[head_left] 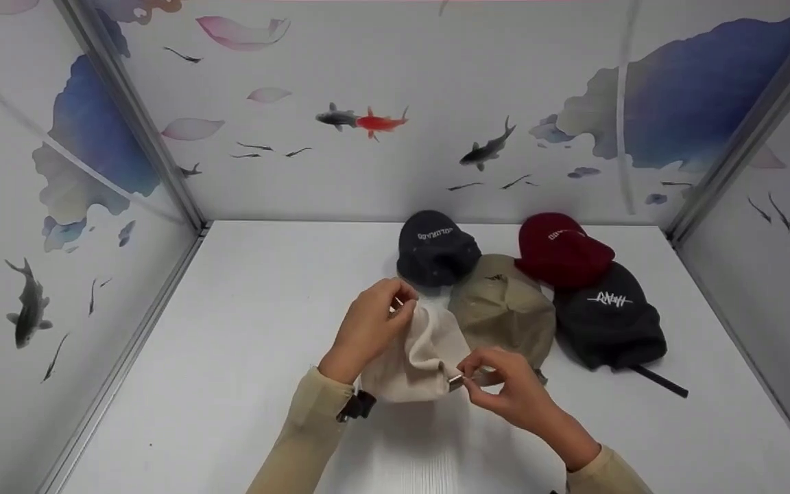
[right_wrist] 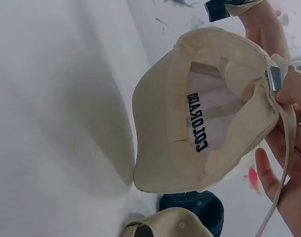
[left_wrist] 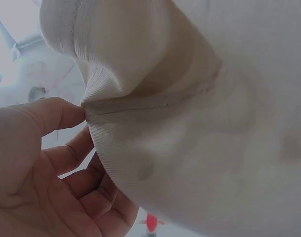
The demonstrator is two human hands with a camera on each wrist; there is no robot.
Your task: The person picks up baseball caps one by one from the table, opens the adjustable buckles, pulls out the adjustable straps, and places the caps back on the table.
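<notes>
A cream baseball cap (head_left: 422,357) is held up over the white table between both hands. My left hand (head_left: 371,326) pinches the cap's fabric edge between thumb and fingers, which shows close up in the left wrist view. At the back strap, my right hand (head_left: 511,391) pinches beside the metal buckle (right_wrist: 274,79). The loose end of the strap (right_wrist: 287,148) hangs down past the right palm. In the right wrist view the cap's inside faces the camera, with dark lettering (right_wrist: 197,122) on the lining, and its brim points away from the right hand.
Beyond the hands lie an olive cap (head_left: 505,309), a dark navy cap (head_left: 436,254), a maroon cap (head_left: 563,250) and a black cap (head_left: 611,322) whose strap sticks out to the right. White panels (head_left: 395,171) printed with fish enclose the table (head_left: 230,309).
</notes>
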